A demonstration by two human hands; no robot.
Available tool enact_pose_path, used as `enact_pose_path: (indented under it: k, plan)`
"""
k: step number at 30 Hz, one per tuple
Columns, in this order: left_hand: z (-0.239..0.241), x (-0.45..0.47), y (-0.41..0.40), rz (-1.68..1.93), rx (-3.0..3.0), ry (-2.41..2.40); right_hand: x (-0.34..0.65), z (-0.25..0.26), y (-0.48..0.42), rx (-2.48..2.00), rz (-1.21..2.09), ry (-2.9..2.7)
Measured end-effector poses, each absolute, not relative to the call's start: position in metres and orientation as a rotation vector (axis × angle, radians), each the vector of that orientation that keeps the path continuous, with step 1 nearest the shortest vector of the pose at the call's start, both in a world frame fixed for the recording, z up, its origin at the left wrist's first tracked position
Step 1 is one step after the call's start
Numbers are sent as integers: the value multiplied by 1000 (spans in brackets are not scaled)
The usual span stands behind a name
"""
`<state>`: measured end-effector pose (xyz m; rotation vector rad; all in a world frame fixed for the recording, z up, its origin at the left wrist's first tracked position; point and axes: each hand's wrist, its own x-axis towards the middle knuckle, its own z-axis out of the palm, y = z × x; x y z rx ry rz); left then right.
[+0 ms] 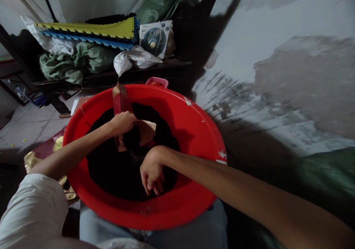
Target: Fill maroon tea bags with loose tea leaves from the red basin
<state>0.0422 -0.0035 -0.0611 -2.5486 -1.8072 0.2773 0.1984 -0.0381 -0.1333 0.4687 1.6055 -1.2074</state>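
At the upper left of the frame a dark shelf (pixel 111 79) carries green sacks (pixel 69 62), foam mats (pixel 91 32) and a fan box (pixel 155 38). Below it, in the centre, a red basin (pixel 194 130) holds a dark mass (pixel 116 171). The left hand (pixel 123 122) is curled shut on a clump of the dark stuff beside a tan, paper-like piece (pixel 146 128). The right hand (pixel 151 173) hangs loosely open, fingertips down on the dark mass. A stained wall (pixel 277 75) fills the right.
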Motion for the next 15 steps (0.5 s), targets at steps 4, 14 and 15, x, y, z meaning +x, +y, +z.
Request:
enact_pose_path:
  k: [4, 14, 15]
  plan:
    - [-61, 43, -4, 296, -2537, -1831, 201, -147, -34, 483, -1034, 1989]
    - [-69, 39, 1, 203, -2616, -1812, 202, -128, -7, 576, -734, 2386]
    - [-70, 39, 1, 191, -2627, -1813, 203, -123, -2, 608, -681, 2455]
